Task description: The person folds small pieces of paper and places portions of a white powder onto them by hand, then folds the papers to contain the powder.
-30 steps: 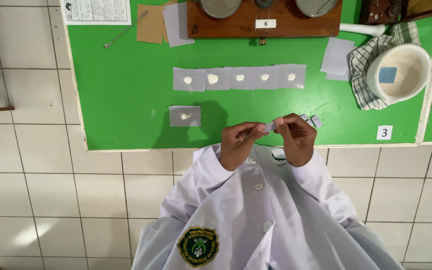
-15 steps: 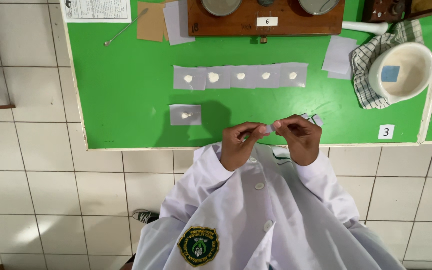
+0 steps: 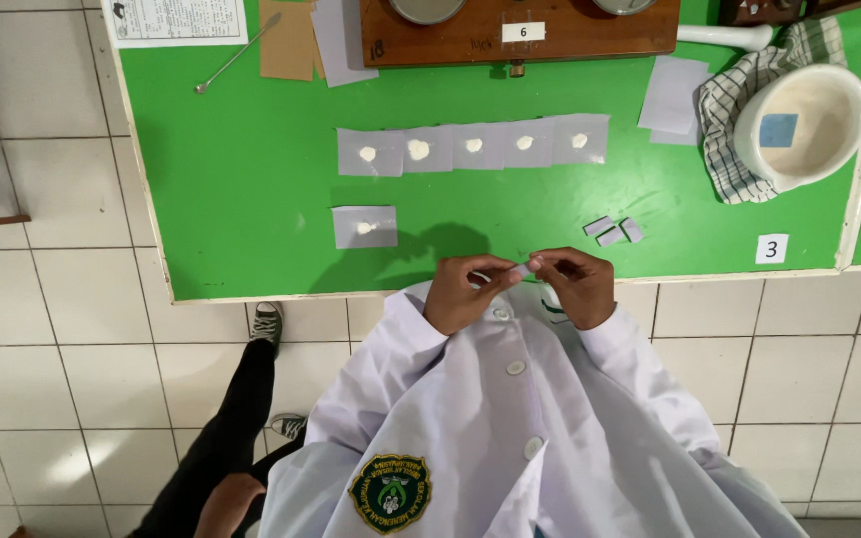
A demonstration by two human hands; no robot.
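Observation:
My left hand (image 3: 458, 291) and my right hand (image 3: 578, 286) meet at the near edge of the green table (image 3: 251, 199). Together they pinch a small folded white paper packet (image 3: 521, 268) between the fingertips. Three folded packets (image 3: 612, 230) lie on the table just beyond my right hand. Farther out, a row of several paper squares (image 3: 473, 145) each carries a small pile of white powder. One more square with powder (image 3: 365, 226) lies alone, to the left of my left hand.
A white mortar (image 3: 801, 122) sits on a checked cloth (image 3: 727, 149) at the far right, a pestle (image 3: 724, 37) behind it. A wooden balance base (image 3: 520, 35), a metal spatula (image 3: 236, 55) and loose papers (image 3: 296, 40) line the back. Another person's leg and shoe (image 3: 251, 369) are on the tiled floor, lower left.
Both hands stay together on the small packet with slight finger movement. Another person's dark leg and shoes have come into view on the floor at lower left.

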